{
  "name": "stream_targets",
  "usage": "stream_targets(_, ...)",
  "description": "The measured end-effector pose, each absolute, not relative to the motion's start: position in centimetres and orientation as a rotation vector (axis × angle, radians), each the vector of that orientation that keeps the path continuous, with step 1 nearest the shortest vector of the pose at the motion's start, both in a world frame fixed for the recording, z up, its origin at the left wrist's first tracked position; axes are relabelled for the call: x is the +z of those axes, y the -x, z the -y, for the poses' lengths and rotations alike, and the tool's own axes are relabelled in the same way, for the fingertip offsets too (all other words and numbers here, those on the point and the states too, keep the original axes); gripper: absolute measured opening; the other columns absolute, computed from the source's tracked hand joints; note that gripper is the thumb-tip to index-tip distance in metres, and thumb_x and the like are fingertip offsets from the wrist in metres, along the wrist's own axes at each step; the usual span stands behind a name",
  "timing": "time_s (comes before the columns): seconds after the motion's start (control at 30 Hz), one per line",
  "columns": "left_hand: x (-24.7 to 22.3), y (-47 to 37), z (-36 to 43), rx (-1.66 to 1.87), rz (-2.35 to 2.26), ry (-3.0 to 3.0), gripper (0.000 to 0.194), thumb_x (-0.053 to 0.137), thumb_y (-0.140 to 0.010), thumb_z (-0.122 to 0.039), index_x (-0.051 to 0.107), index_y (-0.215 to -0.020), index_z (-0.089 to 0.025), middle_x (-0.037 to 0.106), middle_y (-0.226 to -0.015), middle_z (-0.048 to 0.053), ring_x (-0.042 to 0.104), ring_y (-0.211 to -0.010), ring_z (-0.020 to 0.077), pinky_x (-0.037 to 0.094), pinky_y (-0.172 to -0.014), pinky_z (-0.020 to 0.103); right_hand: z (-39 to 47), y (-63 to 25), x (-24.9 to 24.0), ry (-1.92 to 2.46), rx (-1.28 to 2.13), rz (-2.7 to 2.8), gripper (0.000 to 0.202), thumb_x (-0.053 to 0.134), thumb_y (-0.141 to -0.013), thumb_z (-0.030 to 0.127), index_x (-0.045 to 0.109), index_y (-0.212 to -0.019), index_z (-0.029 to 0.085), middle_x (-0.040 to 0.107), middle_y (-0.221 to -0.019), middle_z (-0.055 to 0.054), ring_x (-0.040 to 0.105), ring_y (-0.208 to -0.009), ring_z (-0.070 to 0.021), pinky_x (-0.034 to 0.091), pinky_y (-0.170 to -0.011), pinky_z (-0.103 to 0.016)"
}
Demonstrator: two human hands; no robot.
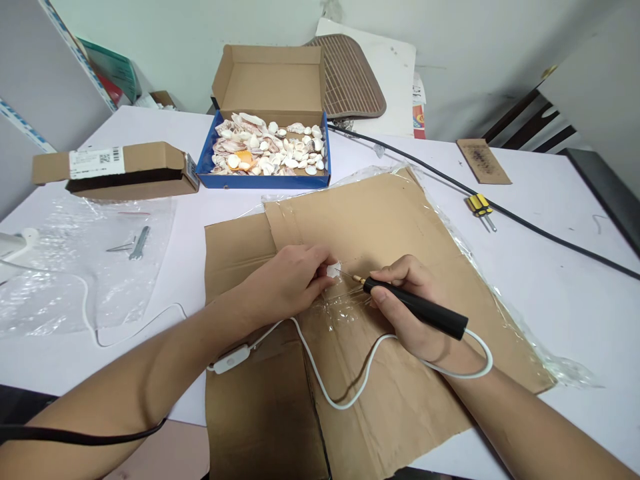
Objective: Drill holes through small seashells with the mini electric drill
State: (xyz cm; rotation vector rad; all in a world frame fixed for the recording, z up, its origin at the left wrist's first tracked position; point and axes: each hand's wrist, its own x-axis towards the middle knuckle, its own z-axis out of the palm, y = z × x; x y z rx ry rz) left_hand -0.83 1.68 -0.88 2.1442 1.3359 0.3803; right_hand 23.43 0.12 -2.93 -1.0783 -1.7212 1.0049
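Observation:
My left hand [293, 280] pinches a small white shell [333, 270] between thumb and fingertips, just above the cardboard sheet [380, 227]. In my right hand [407, 313] is a slim black electric drill [425, 310] with a brass chuck. Its thin bit points left at the shell; whether the tip touches it is too small to tell. A white cable [345, 405] runs from the drill's back end, across the cardboard, to a white inline switch [231, 360] near my left forearm. Crinkled clear plastic [345, 310] lies beneath my hands.
A blue-sided open box [265, 181] of shells stands at the back, beside a brown carton [130, 167]. Plastic wrap with a small wrench [140, 243] lies left. Rightward are a black cable [450, 179], yellow-black screwdrivers [480, 205] and a cardboard piece [483, 161].

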Motion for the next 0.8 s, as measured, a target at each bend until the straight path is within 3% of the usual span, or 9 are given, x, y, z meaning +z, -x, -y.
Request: stream_targets(0.8, -0.85, 0.72, -1.61, 0.422, -1.346, -2.152, 0.015, 0.073, -0.099, -0.022, 0.073, -0.114, -0.016, 0.077, -0.087, 0.004, 0.073, -0.079, 0.0221, 0.059, -0.078, 0.034, -0.03, -23.56, -2.99, 1.089, 0.994, 1.737, 0.012, 0.075, -0.096, 0.031, 0.065, -0.094, 0.026, 0.068, -0.069, 0.001, 0.061, -0.054, -0.0161, 0.045, -0.051, -0.030)
